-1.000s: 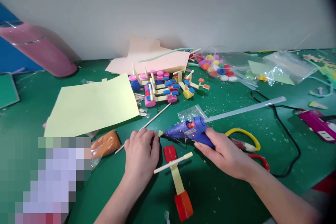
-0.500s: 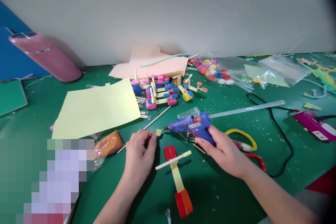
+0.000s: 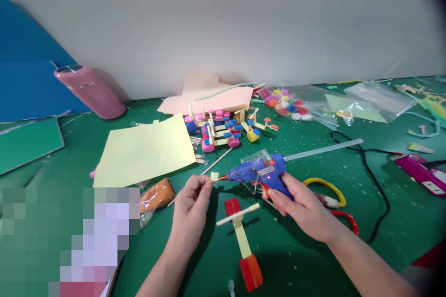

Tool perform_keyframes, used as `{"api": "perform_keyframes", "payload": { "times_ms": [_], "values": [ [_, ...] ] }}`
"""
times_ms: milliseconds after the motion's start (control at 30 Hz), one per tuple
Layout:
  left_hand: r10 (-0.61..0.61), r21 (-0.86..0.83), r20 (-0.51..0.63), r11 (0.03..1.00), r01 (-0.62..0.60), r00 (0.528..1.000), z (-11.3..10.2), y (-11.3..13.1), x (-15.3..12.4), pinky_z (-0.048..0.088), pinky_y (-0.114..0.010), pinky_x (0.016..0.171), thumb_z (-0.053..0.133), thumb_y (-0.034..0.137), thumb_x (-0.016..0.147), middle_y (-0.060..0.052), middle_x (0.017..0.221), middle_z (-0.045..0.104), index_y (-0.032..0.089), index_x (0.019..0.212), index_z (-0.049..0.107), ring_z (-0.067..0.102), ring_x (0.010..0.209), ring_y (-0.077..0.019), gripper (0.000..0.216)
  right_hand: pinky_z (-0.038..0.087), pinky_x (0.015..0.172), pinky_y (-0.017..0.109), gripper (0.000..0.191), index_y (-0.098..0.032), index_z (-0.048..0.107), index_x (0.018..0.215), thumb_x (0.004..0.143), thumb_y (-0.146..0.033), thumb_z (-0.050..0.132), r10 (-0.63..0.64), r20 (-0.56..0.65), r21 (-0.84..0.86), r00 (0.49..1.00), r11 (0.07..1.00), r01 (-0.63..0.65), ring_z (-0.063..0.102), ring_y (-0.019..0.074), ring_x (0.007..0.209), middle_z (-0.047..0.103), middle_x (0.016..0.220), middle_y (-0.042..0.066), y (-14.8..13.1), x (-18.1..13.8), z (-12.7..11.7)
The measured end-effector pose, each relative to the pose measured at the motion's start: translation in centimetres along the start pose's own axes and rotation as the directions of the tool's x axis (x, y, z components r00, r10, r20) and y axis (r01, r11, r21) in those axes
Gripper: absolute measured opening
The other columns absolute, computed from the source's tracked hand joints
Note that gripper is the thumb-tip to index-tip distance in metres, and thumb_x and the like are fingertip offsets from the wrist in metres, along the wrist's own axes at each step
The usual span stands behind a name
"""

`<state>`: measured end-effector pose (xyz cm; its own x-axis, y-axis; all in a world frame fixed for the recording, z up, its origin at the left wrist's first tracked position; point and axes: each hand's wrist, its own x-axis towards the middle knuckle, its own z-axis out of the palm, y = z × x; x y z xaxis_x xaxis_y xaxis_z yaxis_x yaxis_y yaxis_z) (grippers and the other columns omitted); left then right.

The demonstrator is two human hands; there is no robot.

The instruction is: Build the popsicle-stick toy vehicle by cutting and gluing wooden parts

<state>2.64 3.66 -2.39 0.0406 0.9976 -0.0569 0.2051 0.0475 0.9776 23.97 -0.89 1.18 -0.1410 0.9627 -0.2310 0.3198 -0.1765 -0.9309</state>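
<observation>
Small pale-yellow piece (image 3: 215, 176): located at the fingertips of the left hand (image 3: 191, 199), above the green table (image 3: 278, 260). Left grip: thumb and forefinger together, pinched on the piece, its free edge exposed. Nozzle of the blue glue gun (image 3: 256, 171): level with that edge; from where I stand, I cannot tell whether the two touch. Right grip: fingers wrapped round the gun's handle, near the orange trigger; whether it is squeezed cannot be told.

Finding: the step in hand appears to be putting glue on the piece. In my judgement, the next move calls for a steady pinch, a small measured dab and fingertips kept clear of the hot tip.

Directly below, between the forearms: a strip with red end blocks (image 3: 243, 239), a white stick (image 3: 237, 215) set across it near the far block. Right of these, scissors (image 3: 343, 192), partly hidden by the right hand (image 3: 296, 199). Beyond the gun: a cluster of small coloured assemblies (image 3: 223, 132). Left of the cluster: a pale-yellow sheet (image 3: 144, 153).
</observation>
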Motion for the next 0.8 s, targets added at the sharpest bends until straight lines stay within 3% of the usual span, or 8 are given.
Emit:
{"api": "perform_keyframes", "payload": {
  "times_ms": [267, 533, 667, 800],
  "values": [
    [-0.017, -0.109, -0.016, 0.994, 0.016, 1.000, 0.0, -0.3, 0.0, 0.033, -0.022, 0.059, 0.053, 0.032, 0.081, 0.004, 0.066, 0.043, 0.020, 0.072, 0.054, 0.040, 0.064, -0.0120, 0.015, 0.040, 0.053, 0.022, 0.025, -0.020, 0.048, 0.099, 0.089, -0.041, 0.042, -0.023, -0.037, -0.076, 0.999, 0.997, 0.020, 0.044, 0.0116, 0.060, 0.050, 0.071, -0.001, 0.0, -0.1, 0.1],
    [-0.026, -0.076, -0.001, 0.997, 0.026, 1.000, 0.1, -0.2, 0.0, 0.032, -0.022, 0.055, 0.054, 0.033, 0.079, 0.004, 0.064, 0.044, 0.019, 0.070, 0.054, 0.040, 0.061, -0.0112, 0.017, 0.039, 0.052, 0.022, 0.021, -0.018, 0.048, 0.095, 0.090, -0.038, 0.043, -0.065, -0.070, 0.092, 0.995, 0.993, 0.071, 0.043, 0.0100, 0.054, 0.045, 0.062, -0.004, 0.2, 0.2, -0.1],
    [0.012, -0.021, -0.020, 1.000, -0.012, 1.000, 0.0, -0.2, 0.1, 0.033, -0.023, 0.054, 0.054, 0.035, 0.077, 0.003, 0.062, 0.044, 0.019, 0.068, 0.055, 0.041, 0.059, -0.0123, 0.019, 0.037, 0.048, 0.022, 0.020, -0.018, 0.050, 0.091, 0.085, -0.037, 0.050, -0.100, -0.221, 0.068, 0.970, 0.991, 0.118, 0.044, 0.0101, 0.050, 0.048, 0.056, -0.005, 0.5, 0.6, -1.9],
    [0.019, -0.010, -0.016, 1.000, -0.019, 1.000, 0.0, -0.3, 0.2, 0.032, -0.022, 0.053, 0.055, 0.036, 0.077, 0.004, 0.061, 0.043, 0.019, 0.068, 0.054, 0.040, 0.058, -0.0119, 0.019, 0.041, 0.052, 0.024, 0.021, -0.017, 0.054, 0.080, 0.080, -0.038, 0.056, -0.140, -0.440, -0.156, 0.887, 0.985, 0.079, 0.050, 0.0124, 0.053, 0.052, 0.057, -0.003, 1.7, 1.2, -5.4]
  ]
}}
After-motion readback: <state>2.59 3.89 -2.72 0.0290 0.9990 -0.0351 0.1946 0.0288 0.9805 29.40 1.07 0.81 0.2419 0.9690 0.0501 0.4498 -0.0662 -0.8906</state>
